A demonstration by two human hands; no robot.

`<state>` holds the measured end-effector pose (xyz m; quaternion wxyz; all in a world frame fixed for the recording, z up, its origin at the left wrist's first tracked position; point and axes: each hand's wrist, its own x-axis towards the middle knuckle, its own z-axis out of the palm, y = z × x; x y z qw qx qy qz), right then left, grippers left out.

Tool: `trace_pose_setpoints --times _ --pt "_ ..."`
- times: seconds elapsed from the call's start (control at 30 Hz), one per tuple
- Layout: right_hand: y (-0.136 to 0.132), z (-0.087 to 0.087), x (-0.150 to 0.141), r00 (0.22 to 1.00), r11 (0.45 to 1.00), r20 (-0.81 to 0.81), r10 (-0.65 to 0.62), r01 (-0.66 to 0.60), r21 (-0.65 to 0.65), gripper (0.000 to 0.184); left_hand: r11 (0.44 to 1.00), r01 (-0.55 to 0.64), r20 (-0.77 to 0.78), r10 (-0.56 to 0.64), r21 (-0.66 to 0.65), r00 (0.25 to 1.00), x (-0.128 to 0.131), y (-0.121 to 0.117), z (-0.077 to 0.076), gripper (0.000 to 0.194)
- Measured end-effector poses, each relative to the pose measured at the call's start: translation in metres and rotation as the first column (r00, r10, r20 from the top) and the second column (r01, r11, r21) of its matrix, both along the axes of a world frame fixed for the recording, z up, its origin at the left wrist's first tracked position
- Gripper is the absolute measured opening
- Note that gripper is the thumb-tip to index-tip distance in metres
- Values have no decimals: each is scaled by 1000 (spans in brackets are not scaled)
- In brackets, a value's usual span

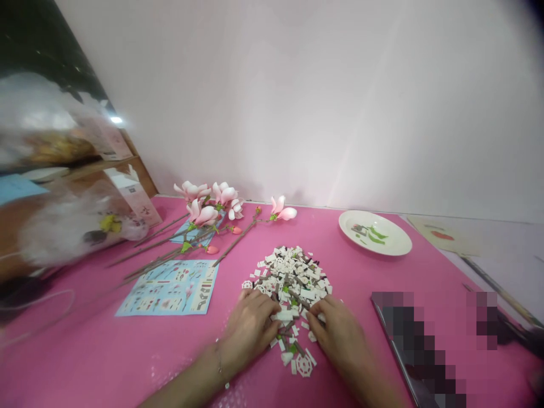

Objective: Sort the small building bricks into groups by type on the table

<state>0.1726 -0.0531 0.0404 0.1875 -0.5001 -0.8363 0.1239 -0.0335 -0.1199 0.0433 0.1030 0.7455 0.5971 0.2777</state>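
A heap of small building-block pieces, mostly white with some grey-brown, green and dark ones, lies on the pink tabletop. My left hand rests at the heap's near left edge, fingers bent over the pieces, thumb apart from the forefinger. A white block lies just beyond its fingertips. On the opposite side, my right hand touches the near right edge with thumb and forefinger apart around loose pieces. Between the hands, a strand of pieces trails toward me, ending near a white web-shaped round piece. Neither hand visibly grips a piece.
Pink block-built magnolia stems lie at the back left, by a blue picture sheet. A white plate with green leaf pieces stands back right. A dark flat device, partly pixelated, lies right. Boxes and plastic bags fill the left.
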Motion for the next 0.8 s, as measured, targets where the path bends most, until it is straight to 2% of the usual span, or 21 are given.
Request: trace_pose_setpoints --times 0.1,0.2,0.3,0.43,0.6,0.7,0.8 --pt "0 10 -1 991 995 -137 13 -26 -93 19 1000 3 -25 -4 -26 1000 1 -1 3 5" --pt "-4 20 -7 950 977 -295 104 -154 -150 20 999 20 -2 -20 -42 1000 2 -3 6 5" --pt "-10 22 -14 914 952 -348 209 -271 -139 18 998 40 76 -37 -47 996 4 -5 7 7" --pt "-14 16 -17 901 929 -334 275 -339 -151 15 996 45 229 -28 -72 973 6 -6 4 9" --pt "-12 7 -11 887 917 -352 298 -369 -154 15 983 -2 376 73 -185 924 7 -5 2 10" --pt "-8 -3 -8 873 908 -331 357 -407 -96 17 970 17 449 98 -244 888 6 -3 1 8" --pt "-2 -16 -4 841 884 -313 441 -467 -10 18 955 87 549 87 -283 831 6 0 -4 16"
